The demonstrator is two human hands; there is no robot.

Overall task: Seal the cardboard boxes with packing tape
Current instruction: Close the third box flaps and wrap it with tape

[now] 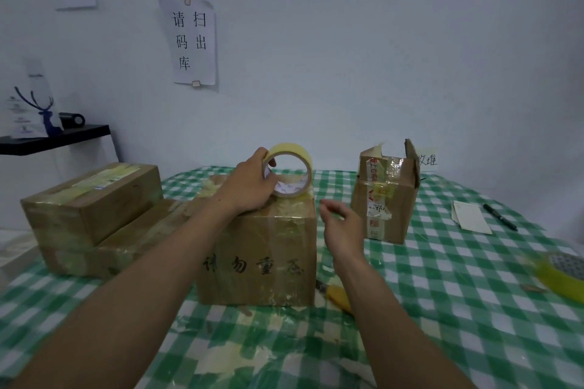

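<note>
Cutter (339, 295) beside centre box (259, 262), tape roll (294, 151) atop

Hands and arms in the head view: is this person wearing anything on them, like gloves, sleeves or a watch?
Nothing that shows. The left hand and right hand are bare: no gloves, and no watch or ring that I can make out. Both forearms are bare too, with no sleeve in view down to the frame's edge.
</note>
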